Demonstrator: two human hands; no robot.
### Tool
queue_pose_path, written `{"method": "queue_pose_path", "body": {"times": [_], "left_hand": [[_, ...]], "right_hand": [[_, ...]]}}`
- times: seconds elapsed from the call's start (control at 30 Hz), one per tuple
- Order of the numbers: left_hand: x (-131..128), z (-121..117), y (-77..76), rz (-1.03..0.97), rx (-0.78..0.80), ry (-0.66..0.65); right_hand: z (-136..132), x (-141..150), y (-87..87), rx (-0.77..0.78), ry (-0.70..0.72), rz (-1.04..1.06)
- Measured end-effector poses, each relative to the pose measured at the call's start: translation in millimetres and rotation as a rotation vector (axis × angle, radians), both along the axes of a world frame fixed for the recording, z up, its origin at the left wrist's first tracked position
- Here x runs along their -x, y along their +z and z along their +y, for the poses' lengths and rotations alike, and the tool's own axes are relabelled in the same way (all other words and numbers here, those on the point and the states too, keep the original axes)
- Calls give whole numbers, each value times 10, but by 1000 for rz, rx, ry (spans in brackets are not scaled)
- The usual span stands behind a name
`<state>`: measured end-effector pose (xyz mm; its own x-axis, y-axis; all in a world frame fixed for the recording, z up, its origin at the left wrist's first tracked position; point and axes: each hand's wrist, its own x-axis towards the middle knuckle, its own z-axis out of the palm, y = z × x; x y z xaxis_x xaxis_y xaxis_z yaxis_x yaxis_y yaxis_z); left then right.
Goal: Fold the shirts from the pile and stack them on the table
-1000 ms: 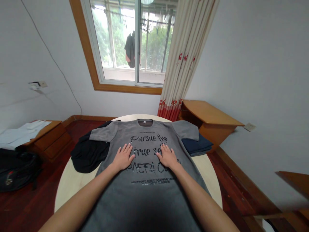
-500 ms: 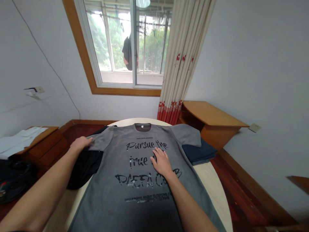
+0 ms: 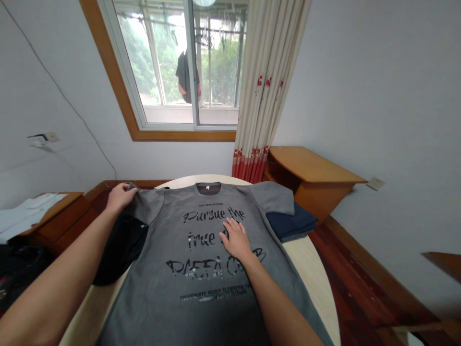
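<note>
A grey T-shirt (image 3: pixel 158 298) with black lettering lies spread face up, its collar toward the window. My left hand (image 3: pixel 121 197) pinches the edge of the sleeve on the left and holds it raised. Flat on the printed chest rests my right hand (image 3: pixel 236 239), fingers loosely spread over part of the wording. Under the left sleeve is a black garment (image 3: pixel 120 250) with a small white mark. Folded dark blue clothes (image 3: pixel 292 222) sit beneath the right sleeve.
The round pale table (image 3: pixel 317 274) carries the clothes. Beyond it to the right stands a wooden desk (image 3: pixel 317 166), beside a floral curtain (image 3: pixel 270 96). At the left, papers (image 3: pixel 29 211) lie on a brown cabinet (image 3: pixel 68 216), with a black bag (image 3: pixel 21 269) nearby.
My left hand has lifted the left sleeve's edge upward, showing more of the black garment below. My right hand stays on the chest. The whole view has shifted slightly.
</note>
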<state>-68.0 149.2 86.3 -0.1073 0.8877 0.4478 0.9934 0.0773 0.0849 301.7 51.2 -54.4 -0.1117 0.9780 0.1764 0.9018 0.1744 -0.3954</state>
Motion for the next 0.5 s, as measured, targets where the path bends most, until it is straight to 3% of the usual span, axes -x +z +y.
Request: {"method": "queue_pose_path", "body": {"times": [0.13,0.2,0.27,0.5], "left_hand": [[-350,240,24,-271,199,-80],[-551,292,-61,-322,333,-145],[-673,330,-187,-303,427,-125],[-463,480,-754,-31,371,-34]], "right_hand": [[2,3,0,-8,-1,6],[-2,4,7,-7,2,9],[-9,5,18,-8,5,14],[-11,4,17,-6,1,24]]}}
